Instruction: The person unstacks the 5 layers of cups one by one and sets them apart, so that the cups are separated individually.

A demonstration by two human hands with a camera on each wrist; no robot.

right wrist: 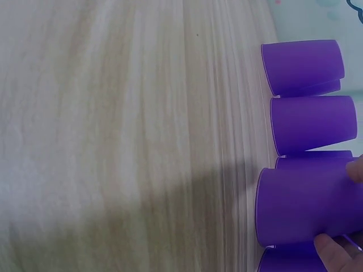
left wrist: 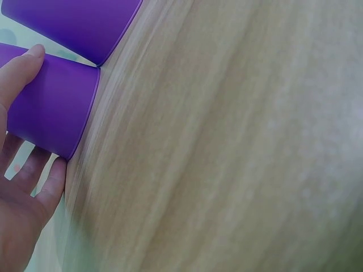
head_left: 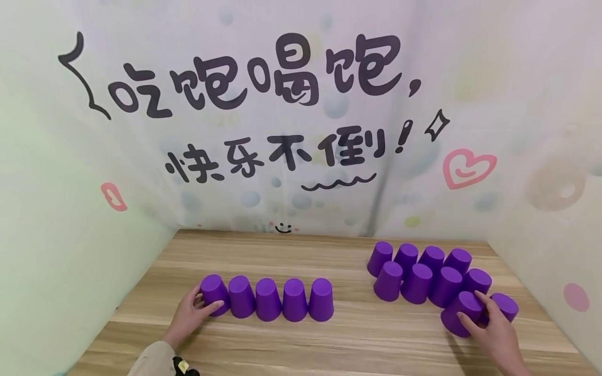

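Several purple cups [head_left: 268,299] stand upside down side by side, forming a straight row left of the table's middle. At the row's left end my left hand [head_left: 185,319] holds the outermost cup [head_left: 212,293], thumb across its near side and fingers round its far left side. The left wrist view shows that cup [left wrist: 54,105] with its rim down at the wood. Over on the right, my right hand [head_left: 498,334] grips the nearest cup [head_left: 458,316] of another group between thumb and fingers. In the right wrist view this cup [right wrist: 306,207] overlaps others behind it.
More upturned purple cups [head_left: 418,283] stand close together in two rows at the right, and one cup [head_left: 507,305] is partly behind my right hand. The wooden table [head_left: 329,344] meets a printed backdrop [head_left: 235,209] at its back edge, with pale walls at both sides.
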